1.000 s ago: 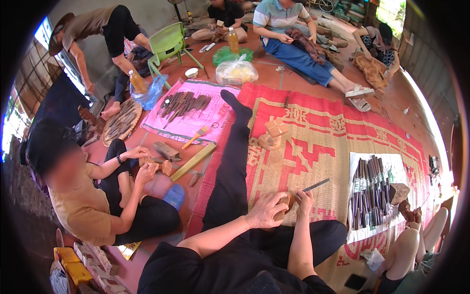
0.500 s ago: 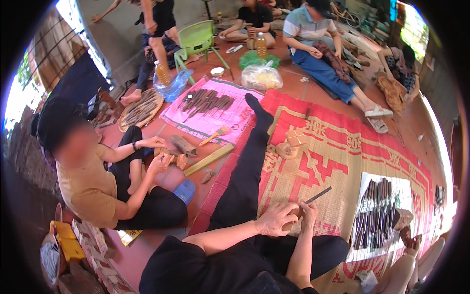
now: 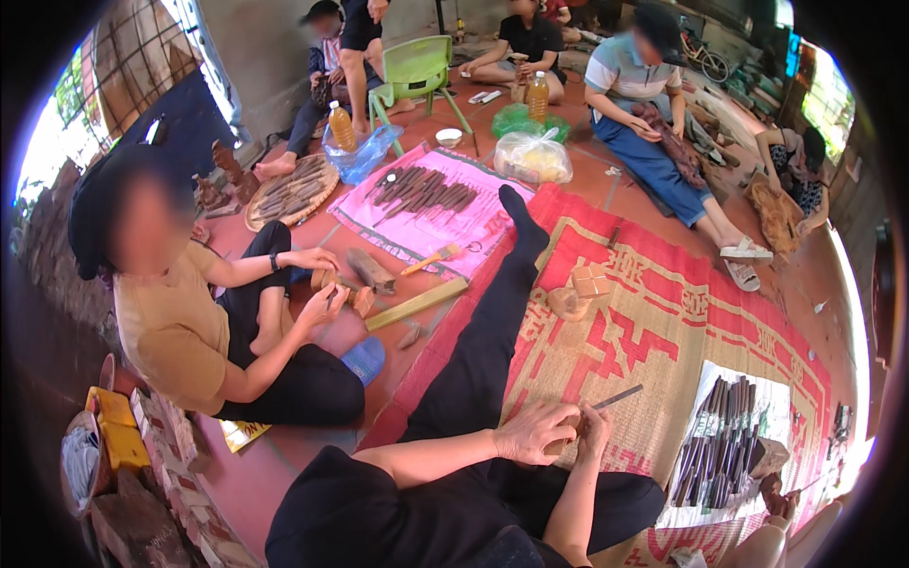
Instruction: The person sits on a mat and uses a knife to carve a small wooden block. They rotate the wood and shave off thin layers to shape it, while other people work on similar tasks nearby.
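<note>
- Wood block point(image 3: 571, 428), brown and mostly hidden by fingers, sits between both hands above the near part of a woven mat point(image 3: 663, 331); its full shape is hard to make out.
- Left hand point(image 3: 536, 432) has its grip curled around it; right hand point(image 3: 594, 434) pinches a dark, flat, straight bar tool point(image 3: 620, 396).
- Working the block with the tool looks in hand; another stroke would call for a firm left hold.
- Ahead, a smooth pale-brown wooden cube point(image 3: 590, 281) touches a rounded wood piece point(image 3: 568, 304).
- Rightward, slim dark rods point(image 3: 721, 435) lie massed.
</note>
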`<control>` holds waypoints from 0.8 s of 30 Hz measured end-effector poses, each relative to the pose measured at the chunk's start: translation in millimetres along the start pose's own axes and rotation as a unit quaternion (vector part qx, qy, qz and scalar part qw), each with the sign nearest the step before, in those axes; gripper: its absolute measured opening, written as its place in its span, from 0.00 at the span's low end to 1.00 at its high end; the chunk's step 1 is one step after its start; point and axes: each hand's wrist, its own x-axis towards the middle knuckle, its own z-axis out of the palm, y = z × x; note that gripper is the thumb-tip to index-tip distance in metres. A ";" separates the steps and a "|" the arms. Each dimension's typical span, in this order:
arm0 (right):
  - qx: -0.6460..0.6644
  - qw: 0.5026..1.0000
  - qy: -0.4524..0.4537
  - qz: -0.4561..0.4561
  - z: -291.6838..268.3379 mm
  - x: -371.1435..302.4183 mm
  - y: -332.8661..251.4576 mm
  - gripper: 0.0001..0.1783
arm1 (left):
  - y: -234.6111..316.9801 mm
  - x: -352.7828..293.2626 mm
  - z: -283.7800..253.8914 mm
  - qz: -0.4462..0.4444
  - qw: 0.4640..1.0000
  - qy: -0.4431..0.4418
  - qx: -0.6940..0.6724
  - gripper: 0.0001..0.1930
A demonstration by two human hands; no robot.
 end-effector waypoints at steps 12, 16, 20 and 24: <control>0.002 0.998 -0.043 0.038 -4.3 1.5 0.6 0.05 | -4.0 -6.3 0.3 0.002 1.000 0.026 -0.010 0.25; -0.002 0.998 -0.051 0.046 -5.9 3.1 0.8 0.06 | -3.3 -8.5 -5.5 -0.010 1.000 0.022 -0.011 0.25; -0.040 0.995 -0.082 0.034 -16.0 11.1 2.1 0.07 | -5.1 -8.6 -3.2 -0.010 1.000 0.023 -0.014 0.23; -0.066 0.994 -0.066 0.062 -7.9 4.4 -10.8 0.12 | -4.7 -9.7 -5.9 -0.007 1.000 0.018 -0.008 0.22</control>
